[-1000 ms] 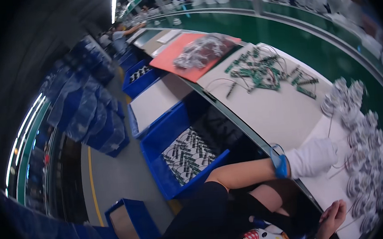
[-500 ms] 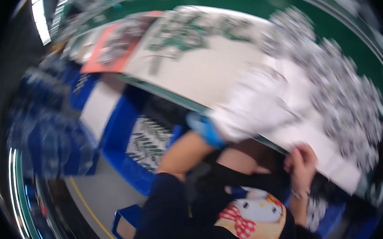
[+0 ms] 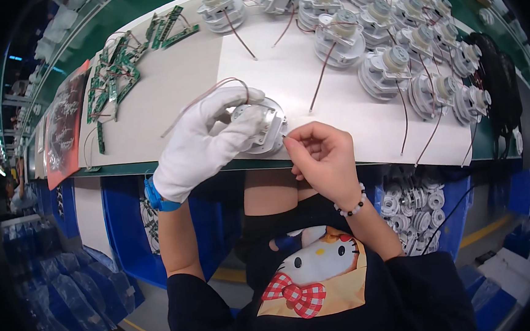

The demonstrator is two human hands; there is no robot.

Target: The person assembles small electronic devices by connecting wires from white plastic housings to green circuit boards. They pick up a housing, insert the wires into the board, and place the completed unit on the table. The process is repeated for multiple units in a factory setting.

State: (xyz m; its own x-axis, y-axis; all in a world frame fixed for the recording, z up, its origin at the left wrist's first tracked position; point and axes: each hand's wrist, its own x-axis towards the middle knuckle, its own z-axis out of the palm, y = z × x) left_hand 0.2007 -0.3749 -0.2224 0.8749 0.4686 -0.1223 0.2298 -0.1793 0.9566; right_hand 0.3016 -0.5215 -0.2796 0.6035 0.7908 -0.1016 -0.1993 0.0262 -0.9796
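My left hand [image 3: 205, 139], in a white glove, grips a round white plastic assembly [image 3: 270, 128] above the front edge of the worktable. Its thumb and fingers close over the housing's left part and hide some of it. A thin reddish-brown wire [image 3: 202, 97] loops over the gloved fingers and trails off to the left. My bare right hand [image 3: 324, 155] is at the assembly's right rim, thumb and forefinger pinched together. Whatever sits between those fingertips is too small to make out.
Similar white assemblies [image 3: 387, 64] with trailing wires cover the table's right and far side. Green circuit boards [image 3: 112, 84] lie at the left, beside a pinkish-red sheet [image 3: 69, 130]. Below the edge are a blue bin [image 3: 128, 236] and white ring-shaped parts [image 3: 412, 207]. Black cables [image 3: 499, 87] lie far right.
The view has swung and sharpened. My right hand has come up from the table edge to the round white assembly, which now shows clearly in my gloved left hand.
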